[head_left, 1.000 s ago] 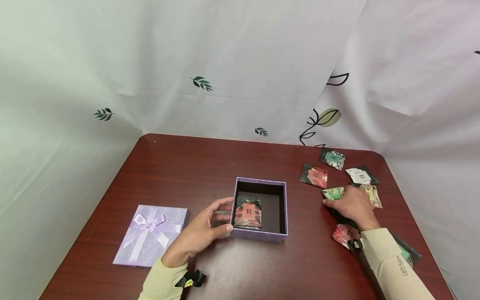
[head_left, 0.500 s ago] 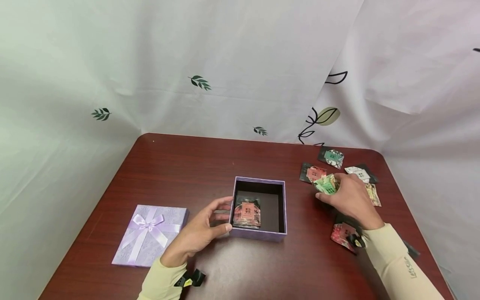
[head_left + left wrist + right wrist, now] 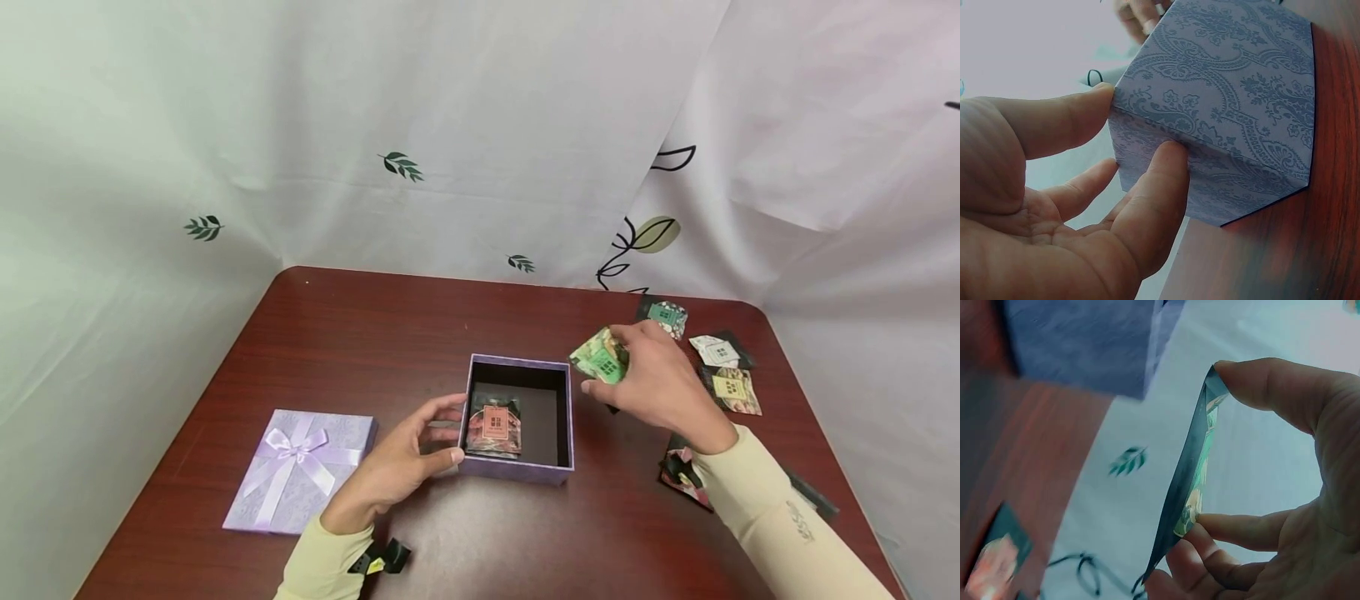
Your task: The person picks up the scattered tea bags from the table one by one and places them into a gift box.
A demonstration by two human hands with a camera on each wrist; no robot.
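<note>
My right hand (image 3: 660, 375) pinches a green-and-yellow printed sachet (image 3: 604, 357) by its edges, thumb on one side and fingers on the other, just right of the box. The right wrist view shows this sachet (image 3: 1191, 469) nearly edge-on. An open purple patterned box (image 3: 517, 473) stands mid-table. My left hand (image 3: 405, 454) rests against its left side, thumb and fingertips touching near the corner, as the left wrist view also shows on the box wall (image 3: 1229, 81). Inside the box, to the left, lies a red-labelled sachet (image 3: 496, 423); edges beneath it suggest a stack.
A lilac lid (image 3: 300, 467) with a ribbon bow lies left of the box. On the right lie a teal sachet (image 3: 666, 315), a white one (image 3: 716, 352), a yellow one (image 3: 731, 388) and a red one (image 3: 686, 479) partly under the right wrist. A curtain borders the table.
My right hand has lifted the green sachet from the group at right and carried it left towards the box. The left hand and box have stayed in place.
</note>
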